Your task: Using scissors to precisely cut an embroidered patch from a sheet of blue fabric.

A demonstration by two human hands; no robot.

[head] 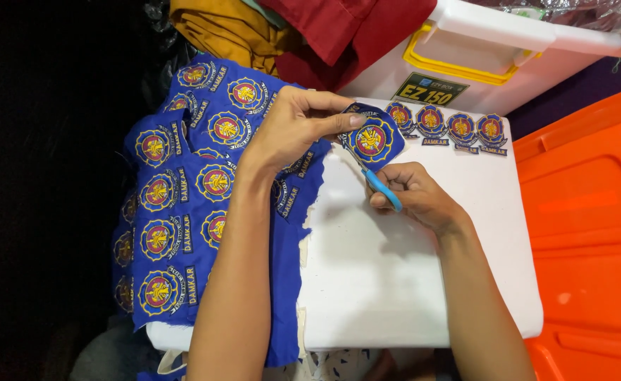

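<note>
My left hand [297, 121] pinches a round embroidered patch [370, 138], blue with a yellow and red emblem, and holds it above a white board [409, 282]. Just below it, my right hand [417, 195] is closed around small scissors with blue handles [383, 190], their tip meeting the patch's lower edge. A large blue cloth sheet [183, 204] covered with several uncut patches of the same kind drapes over the board's left side, under my left forearm.
Several cut patches [446, 128] lie in a row along the board's far edge. Behind stands a white plastic box with a yellow latch [479, 53], with red and mustard cloth [310, 25] beside it. An orange plastic lid [592, 226] fills the right.
</note>
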